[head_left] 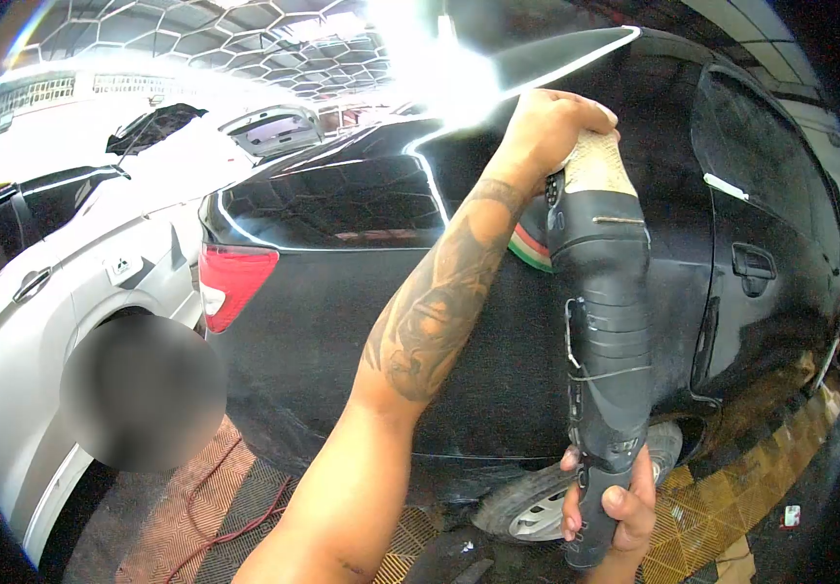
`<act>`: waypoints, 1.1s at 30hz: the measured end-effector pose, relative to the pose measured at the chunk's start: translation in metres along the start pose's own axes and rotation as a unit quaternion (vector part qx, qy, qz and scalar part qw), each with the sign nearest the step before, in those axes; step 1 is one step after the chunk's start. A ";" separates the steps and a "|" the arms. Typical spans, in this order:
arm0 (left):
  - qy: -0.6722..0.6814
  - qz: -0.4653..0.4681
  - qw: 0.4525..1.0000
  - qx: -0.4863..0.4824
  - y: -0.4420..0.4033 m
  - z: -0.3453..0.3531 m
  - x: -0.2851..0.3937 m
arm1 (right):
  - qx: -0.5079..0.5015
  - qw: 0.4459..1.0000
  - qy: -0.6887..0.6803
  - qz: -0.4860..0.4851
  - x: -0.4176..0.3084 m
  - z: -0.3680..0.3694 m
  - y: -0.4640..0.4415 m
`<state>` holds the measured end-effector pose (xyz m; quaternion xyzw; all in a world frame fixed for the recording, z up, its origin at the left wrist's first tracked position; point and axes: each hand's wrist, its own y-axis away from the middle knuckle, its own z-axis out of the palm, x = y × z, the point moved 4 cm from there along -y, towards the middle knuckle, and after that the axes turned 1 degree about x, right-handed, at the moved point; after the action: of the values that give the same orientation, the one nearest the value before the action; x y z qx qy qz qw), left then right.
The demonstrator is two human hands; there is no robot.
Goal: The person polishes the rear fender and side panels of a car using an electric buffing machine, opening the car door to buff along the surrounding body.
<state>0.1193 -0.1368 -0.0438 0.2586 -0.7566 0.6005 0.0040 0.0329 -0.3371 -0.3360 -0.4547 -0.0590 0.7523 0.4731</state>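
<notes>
A black car polisher (600,282) stands roughly upright in front of me, its front head wrapped in a beige covering. My left hand (561,127) is closed over that covered head at the top, the tattooed forearm crossing the view. Lower down, my right hand (629,511) wraps round the rear grip. Behind the tool, a pad with a green, white and red edge (529,248) faces the black car's (362,360) side panel; most of it is hidden. Whether the pad touches the paint I cannot tell.
A red tail light (235,282) marks the black car's rear corner. A silver car (31,292) is parked on the left, partly behind a blurred round patch. A wheel (537,506) sits low, and a red cable (216,530) runs over the floor tiles. Bright lamps hang overhead.
</notes>
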 end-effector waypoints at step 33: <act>0.110 -0.128 0.986 -0.009 0.052 -0.149 0.050 | -0.255 0.962 0.014 0.094 0.034 0.084 -0.060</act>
<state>0.0102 -0.0129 -0.0342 0.2859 -0.7177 0.6128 0.1660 0.0054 -0.2501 -0.2776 -0.5742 -0.1992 0.7471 0.2693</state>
